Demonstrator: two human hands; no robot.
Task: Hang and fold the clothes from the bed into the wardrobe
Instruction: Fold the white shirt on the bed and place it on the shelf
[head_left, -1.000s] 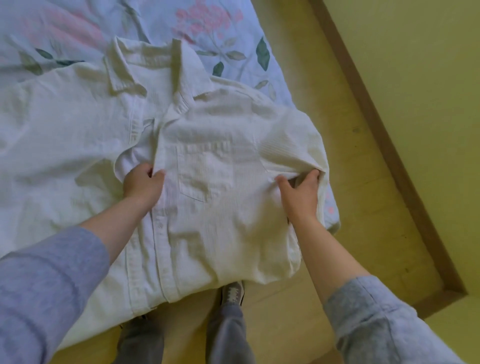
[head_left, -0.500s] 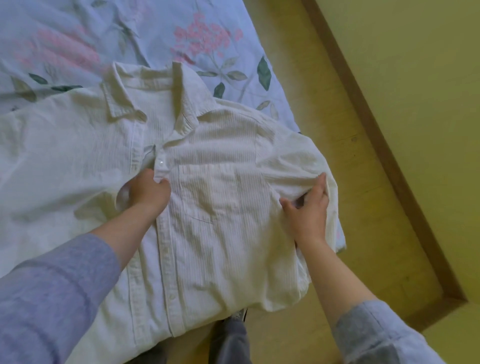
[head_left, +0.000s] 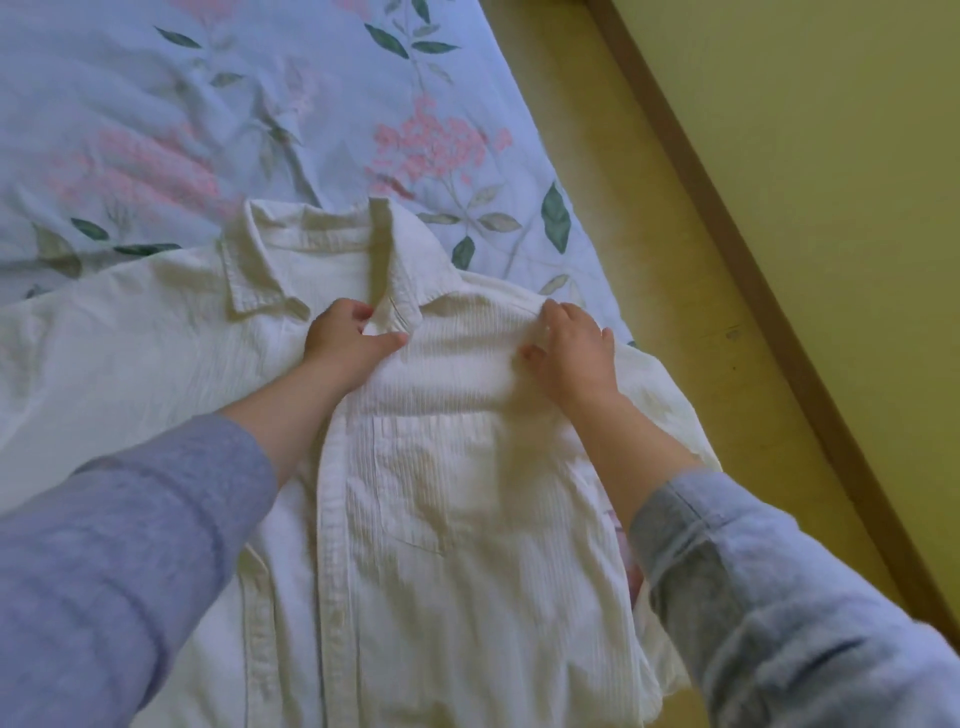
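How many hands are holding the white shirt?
2. The left hand pinches the white shirt just under its collar, near the middle. The right hand grips the fabric at the shoulder on the right side. No other hand shows.

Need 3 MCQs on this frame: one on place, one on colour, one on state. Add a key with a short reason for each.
1. The left hand grips the shirt:
A) just below the collar
B) at the hem
C) at a cuff

2. The flowers on the sheet are:
A) orange
B) pink
C) black

3. The shirt is:
A) on a hanger
B) rolled into a ball
C) spread front-up on the sheet

Key:
1 A, the fingers curl round the front edge right under the collar.
2 B, pink clusters show on pale blue cloth.
3 C, the pocket faces up and the shirt lies across the sheet.
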